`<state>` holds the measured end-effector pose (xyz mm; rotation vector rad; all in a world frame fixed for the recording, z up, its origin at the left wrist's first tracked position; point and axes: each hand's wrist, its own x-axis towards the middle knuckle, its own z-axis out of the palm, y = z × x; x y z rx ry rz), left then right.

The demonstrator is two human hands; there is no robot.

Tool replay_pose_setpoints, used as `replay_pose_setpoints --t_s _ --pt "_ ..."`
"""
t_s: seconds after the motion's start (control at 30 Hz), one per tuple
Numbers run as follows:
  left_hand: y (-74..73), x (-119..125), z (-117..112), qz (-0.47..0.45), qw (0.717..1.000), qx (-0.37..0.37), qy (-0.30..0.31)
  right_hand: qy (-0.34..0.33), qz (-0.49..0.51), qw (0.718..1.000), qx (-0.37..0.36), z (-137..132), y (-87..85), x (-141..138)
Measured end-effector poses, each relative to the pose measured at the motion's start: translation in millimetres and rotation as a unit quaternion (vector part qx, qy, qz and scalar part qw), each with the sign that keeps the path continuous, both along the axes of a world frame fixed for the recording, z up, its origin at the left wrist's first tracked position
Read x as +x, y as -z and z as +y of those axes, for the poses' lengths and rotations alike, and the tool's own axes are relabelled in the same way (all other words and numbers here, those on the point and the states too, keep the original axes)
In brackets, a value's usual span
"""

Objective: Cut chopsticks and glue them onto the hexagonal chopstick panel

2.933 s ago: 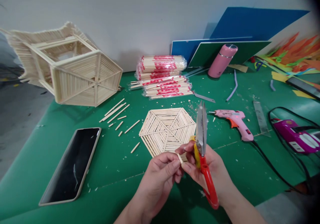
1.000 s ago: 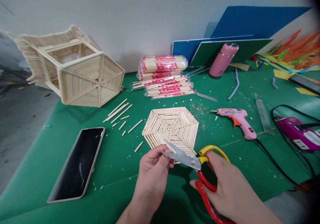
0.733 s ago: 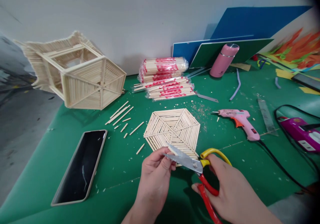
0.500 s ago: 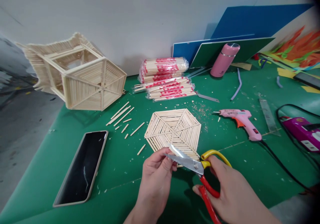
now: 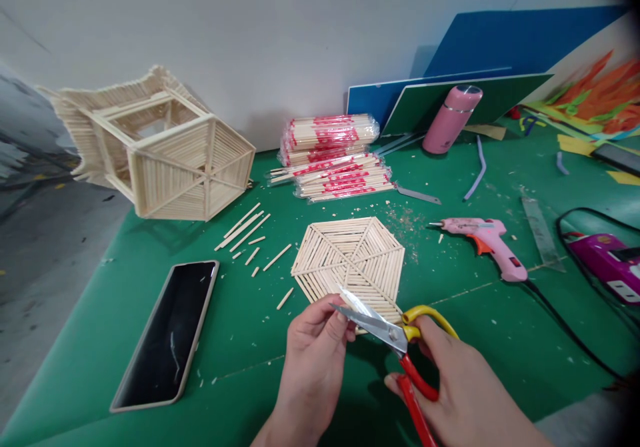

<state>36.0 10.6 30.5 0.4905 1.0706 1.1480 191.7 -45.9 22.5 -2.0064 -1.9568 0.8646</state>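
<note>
My right hand (image 5: pixel 450 374) grips scissors (image 5: pixel 385 330) with one yellow and one red handle. Their blades are parted and reach left to the fingertips of my left hand (image 5: pixel 317 354). Those fingers are pinched together on a thin wooden stick (image 5: pixel 361 331); only a short pale end of it shows below the blades. Just beyond both hands, a flat hexagonal panel of wooden sticks (image 5: pixel 350 254) lies on the green table, its near edge partly covered by the blades and my left hand.
Cut stick pieces (image 5: pixel 249 234) and a phone (image 5: pixel 165 340) lie left. A stick-built lantern-like frame (image 5: pixel 195 160) rests on its side behind. Wrapped stick bundles (image 5: pixel 340 174), a loose blade (image 5: pixel 417 194) and a pink bottle (image 5: pixel 453 120) are at the back. Right are a corded pink glue gun (image 5: pixel 485 237) and purple power strip (image 5: pixel 605 264).
The whole view has shifted slightly. Both hands and the scissors keep nearly the same pose, with the blades still parted at my left fingertips.
</note>
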Motion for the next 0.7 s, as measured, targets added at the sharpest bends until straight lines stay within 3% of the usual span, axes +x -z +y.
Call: replay_pose_setpoints --t_s 0.4,0.7 --pt "3.7 0.3 -1.2 -0.02 1.0 0.011 0.005 0.002 0.033 0.999 -0.005 -3.6 7.4 1.5" --pt "1.9 3.3 -3.9 -0.021 0.999 0.017 0.032 0.042 0.05 0.998 -0.008 3.3 -1.6 1.9"
